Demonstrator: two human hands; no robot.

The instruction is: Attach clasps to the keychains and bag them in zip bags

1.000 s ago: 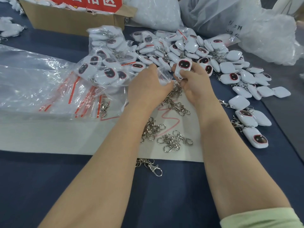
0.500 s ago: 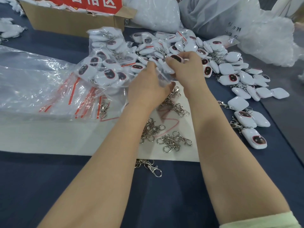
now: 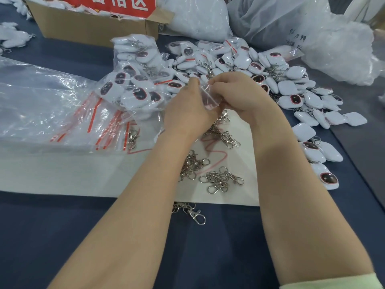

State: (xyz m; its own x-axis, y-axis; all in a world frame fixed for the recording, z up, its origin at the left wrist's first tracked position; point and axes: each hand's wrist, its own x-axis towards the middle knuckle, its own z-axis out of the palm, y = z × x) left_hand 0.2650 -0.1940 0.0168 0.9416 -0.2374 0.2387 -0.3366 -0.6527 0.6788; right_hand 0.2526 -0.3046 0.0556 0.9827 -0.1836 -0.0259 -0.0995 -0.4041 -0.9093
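My left hand (image 3: pixel 187 107) and my right hand (image 3: pixel 239 92) meet over the table's middle and both pinch a small clear zip bag (image 3: pixel 208 99) between them. What the bag holds is hidden by my fingers. Behind my hands lies a big heap of white keychains (image 3: pixel 291 88) with dark red-rimmed ovals. Loose metal clasps (image 3: pixel 220 180) lie on the white sheet (image 3: pixel 62 174) below my wrists. Bagged keychains (image 3: pixel 133 88) are piled to the left of my hands.
Empty zip bags with red strips (image 3: pixel 100 122) lie on a large clear plastic bag at left. A cardboard box (image 3: pixel 93 28) stands at the back left, big white plastic sacks (image 3: pixel 291 24) at the back right. One clasp (image 3: pixel 195 215) lies on the dark blue table.
One second ago my right hand held a white keychain up in view. Since then it has brought it to the bag in my left hand; both hands now close on the bag.
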